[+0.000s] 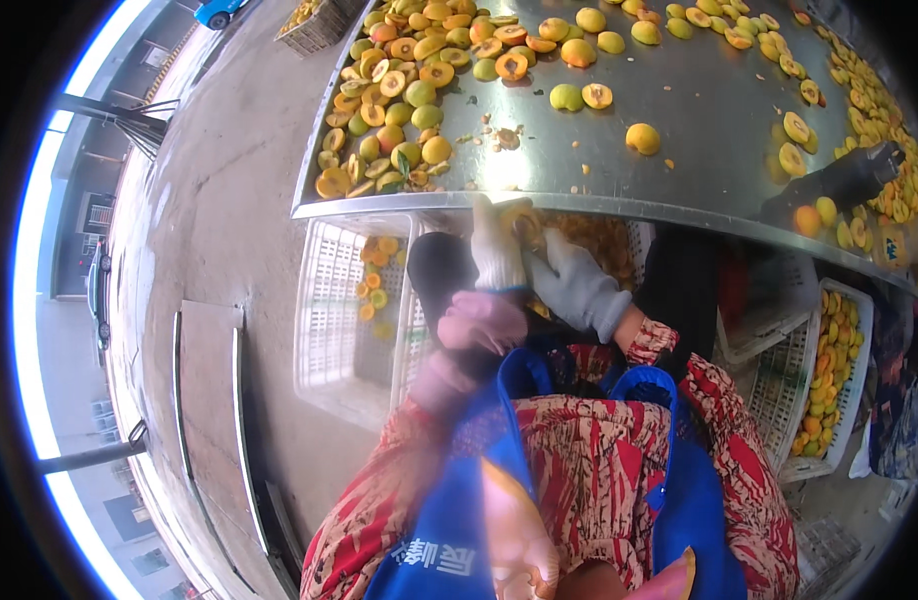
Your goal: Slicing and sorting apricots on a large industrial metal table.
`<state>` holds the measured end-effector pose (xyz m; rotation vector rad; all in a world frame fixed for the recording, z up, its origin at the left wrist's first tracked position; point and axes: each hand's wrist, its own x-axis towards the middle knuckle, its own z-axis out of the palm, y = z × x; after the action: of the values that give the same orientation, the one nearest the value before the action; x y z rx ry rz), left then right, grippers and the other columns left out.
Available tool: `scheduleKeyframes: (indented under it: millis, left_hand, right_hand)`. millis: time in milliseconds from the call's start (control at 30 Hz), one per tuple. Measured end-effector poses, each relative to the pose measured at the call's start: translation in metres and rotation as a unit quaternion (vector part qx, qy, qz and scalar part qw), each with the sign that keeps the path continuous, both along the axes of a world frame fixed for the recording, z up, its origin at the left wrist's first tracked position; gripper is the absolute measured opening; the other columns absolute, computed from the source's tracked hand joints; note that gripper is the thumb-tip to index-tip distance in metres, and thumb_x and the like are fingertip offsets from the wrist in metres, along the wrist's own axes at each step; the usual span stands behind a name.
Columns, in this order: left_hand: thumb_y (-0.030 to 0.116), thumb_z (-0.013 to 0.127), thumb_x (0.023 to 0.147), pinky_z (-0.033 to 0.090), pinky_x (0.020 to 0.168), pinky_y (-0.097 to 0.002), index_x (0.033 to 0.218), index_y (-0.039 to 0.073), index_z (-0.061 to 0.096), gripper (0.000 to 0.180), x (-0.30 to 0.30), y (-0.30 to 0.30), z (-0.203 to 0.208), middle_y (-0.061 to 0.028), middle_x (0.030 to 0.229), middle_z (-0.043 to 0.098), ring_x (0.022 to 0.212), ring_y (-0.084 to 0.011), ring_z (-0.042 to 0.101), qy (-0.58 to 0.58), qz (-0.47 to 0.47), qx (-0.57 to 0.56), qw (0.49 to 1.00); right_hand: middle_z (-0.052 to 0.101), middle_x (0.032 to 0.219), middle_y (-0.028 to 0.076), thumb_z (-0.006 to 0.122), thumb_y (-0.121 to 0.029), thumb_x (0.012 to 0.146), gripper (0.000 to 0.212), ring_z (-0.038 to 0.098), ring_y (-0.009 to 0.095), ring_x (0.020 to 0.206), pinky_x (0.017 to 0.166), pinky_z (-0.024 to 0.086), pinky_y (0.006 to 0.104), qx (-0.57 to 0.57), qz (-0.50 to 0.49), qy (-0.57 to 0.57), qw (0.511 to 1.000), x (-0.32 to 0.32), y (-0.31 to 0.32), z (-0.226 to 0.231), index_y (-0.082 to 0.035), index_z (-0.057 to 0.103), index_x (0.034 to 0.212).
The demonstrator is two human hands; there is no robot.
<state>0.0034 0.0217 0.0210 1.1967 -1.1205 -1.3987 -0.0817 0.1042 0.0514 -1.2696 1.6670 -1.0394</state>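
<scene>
At the near edge of the metal table, my left hand (pixel 499 247), in a white knitted glove, is closed on a peach half (pixel 525 226), yellow-orange and slightly blurred. My right hand (pixel 581 288), in a grey glove, is just to its right, thumb and fingers apart and pointing toward the fruit. Nothing shows clearly in the right hand. Both hands are above my lap, partly over a container of orange-brown pieces (pixel 599 242) under the table edge. Whole and halved peaches (pixel 394 100) are heaped on the table's left side, some halves with pits showing.
The metal table (pixel 579 180) has a raised rim. More peaches (pixel 879 130) lie along its right side beside a dark cylindrical object (pixel 839 180). A white crate (pixel 329 340) with some halves stands at left. Another crate (pixel 847 300) full of fruit stands at right.
</scene>
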Motion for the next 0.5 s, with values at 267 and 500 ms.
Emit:
scheduleKeyframes:
  millis: [267,500]
  left_hand:
    - [0.044,0.036,0.097,0.049,0.064,-0.0270,0.090,-0.007,0.064,0.058,-0.007,0.003,0.009,-0.0133,0.079,0.065,0.071,-0.0192,0.060,0.045,0.040,0.031,0.998]
    - [0.042,0.034,0.098,0.049,0.065,-0.0269,0.090,-0.006,0.064,0.058,0.005,0.000,0.001,-0.0115,0.078,0.066,0.070,-0.0191,0.061,0.146,-0.026,0.060,0.987]
  right_hand:
    - [0.060,0.083,0.029,0.056,-0.021,0.088,0.027,0.058,0.045,0.083,0.068,0.045,0.0472,-0.043,-0.014,0.065,0.997,-0.001,-0.003,-0.008,0.000,0.048,0.103]
    - [0.061,0.085,0.027,0.056,-0.022,0.088,0.035,0.060,0.042,0.084,0.070,0.047,0.0439,-0.094,0.061,0.019,0.993,-0.008,0.002,-0.011,0.001,0.047,0.114]
